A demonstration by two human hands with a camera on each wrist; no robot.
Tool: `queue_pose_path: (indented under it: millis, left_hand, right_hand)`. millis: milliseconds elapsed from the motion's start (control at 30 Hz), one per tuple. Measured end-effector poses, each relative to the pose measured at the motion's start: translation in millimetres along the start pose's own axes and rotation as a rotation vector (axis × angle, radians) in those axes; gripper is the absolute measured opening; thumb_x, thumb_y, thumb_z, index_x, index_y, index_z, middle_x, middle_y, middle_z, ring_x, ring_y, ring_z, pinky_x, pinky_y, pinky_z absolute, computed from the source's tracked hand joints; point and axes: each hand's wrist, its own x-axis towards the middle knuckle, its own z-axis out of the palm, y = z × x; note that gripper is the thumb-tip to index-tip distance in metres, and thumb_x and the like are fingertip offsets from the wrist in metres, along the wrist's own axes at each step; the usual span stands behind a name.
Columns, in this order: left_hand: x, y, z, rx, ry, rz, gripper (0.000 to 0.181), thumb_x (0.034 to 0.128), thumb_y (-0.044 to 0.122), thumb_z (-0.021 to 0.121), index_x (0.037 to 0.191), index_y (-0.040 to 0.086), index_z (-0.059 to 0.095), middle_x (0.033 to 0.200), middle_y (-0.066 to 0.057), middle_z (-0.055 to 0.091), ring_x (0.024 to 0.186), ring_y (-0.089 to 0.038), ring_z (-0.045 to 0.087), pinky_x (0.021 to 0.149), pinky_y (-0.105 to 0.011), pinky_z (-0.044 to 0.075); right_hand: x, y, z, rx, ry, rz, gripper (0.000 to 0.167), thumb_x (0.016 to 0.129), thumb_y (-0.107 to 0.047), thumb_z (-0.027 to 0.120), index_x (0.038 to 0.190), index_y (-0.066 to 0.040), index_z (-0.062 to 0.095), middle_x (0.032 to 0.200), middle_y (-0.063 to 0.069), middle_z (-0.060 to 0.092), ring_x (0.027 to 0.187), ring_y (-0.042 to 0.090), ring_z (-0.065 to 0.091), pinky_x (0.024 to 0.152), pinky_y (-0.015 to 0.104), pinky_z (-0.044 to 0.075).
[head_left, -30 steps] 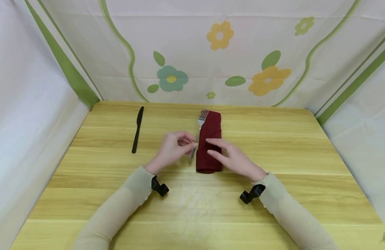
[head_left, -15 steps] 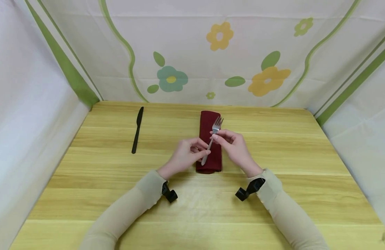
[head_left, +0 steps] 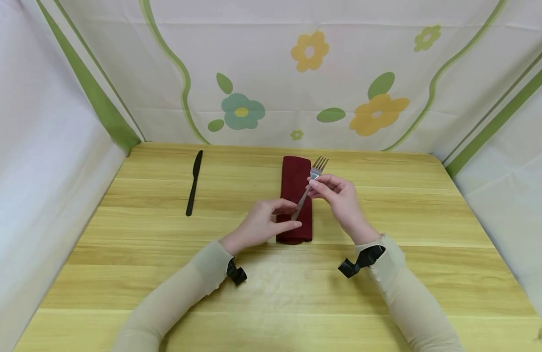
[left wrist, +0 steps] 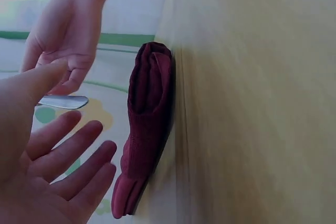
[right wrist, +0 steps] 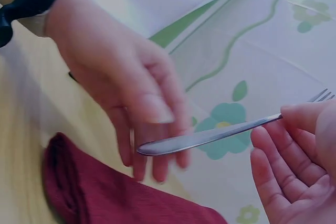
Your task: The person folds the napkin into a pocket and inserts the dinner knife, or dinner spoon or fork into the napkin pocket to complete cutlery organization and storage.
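Note:
My right hand (head_left: 343,200) pinches a metal fork (head_left: 302,199) near its neck, tines pointing up and away. The fork hangs above a folded dark red cloth napkin (head_left: 292,183) that lies lengthwise on the table. Around the lower end of the handle, my left hand (head_left: 264,222) has its thumb and fingers spread apart. Seen from the left wrist, the handle end (left wrist: 65,102) lies between that thumb and the fingers without being gripped. The right wrist view has the fork handle (right wrist: 194,140) crossing in front of the left fingers, above the napkin (right wrist: 121,192).
A black knife (head_left: 194,183) lies on the wooden table (head_left: 271,303) to the left of the napkin. Behind the table hangs a white cloth with printed flowers (head_left: 309,51), and white cloth also encloses both sides.
The fork has been lifted from the napkin's left edge and moved right over it. My right hand has taken hold near its neck; my left hand's fingers have parted from the handle.

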Motion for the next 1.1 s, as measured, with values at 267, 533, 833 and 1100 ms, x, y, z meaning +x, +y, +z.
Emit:
queue_pose_path:
  millis: [267,533,833,1100]
  left_hand:
    - [-7.4,1.3,0.5,0.429,-0.213,0.076,0.08,0.0959,0.063,0.06,0.152,0.007,0.048,0.158,-0.008,0.041,0.145,-0.023,0.036,0.117,-0.04,0.029]
    - [-11.4,1.9,14.6,0.646,-0.437,0.103,0.1,0.0962,0.075,0.041,0.163,0.007,0.011,0.169,-0.008,0.002,0.154,-0.022,0.0,0.122,-0.038,0.003]
    - [-12.3,6.3,19.2,0.754,-0.508,0.053,0.097,0.0978,0.076,0.032,0.164,0.01,0.006,0.169,-0.005,0.0,0.154,-0.019,-0.004,0.122,-0.037,-0.001]
    - [-13.1,7.1,22.7,0.789,-0.519,0.032,0.093,0.0996,0.074,0.029,0.164,0.012,0.002,0.17,-0.004,-0.005,0.153,-0.018,-0.007,0.122,-0.036,-0.002]
  right_hand:
    - [2.0,-13,-15,-0.002,0.035,-0.008,0.022,0.098,-0.01,0.07,0.106,0.009,0.067,0.092,0.009,0.073,0.08,0.02,0.07,0.081,0.034,0.058]
    - [5.9,-16,-22,0.027,0.032,-0.031,0.012,0.098,-0.007,0.069,0.102,0.004,0.07,0.092,0.011,0.073,0.08,0.02,0.07,0.081,0.033,0.058]
    - [16.7,-16,-20,0.026,-0.01,-0.006,0.022,0.098,-0.013,0.071,0.107,0.007,0.07,0.095,0.012,0.072,0.084,0.023,0.07,0.084,0.033,0.057]
    - [42.3,-7,-13,0.03,-0.06,0.024,0.019,0.098,-0.016,0.072,0.106,0.002,0.072,0.099,0.013,0.073,0.088,0.026,0.07,0.085,0.035,0.057]
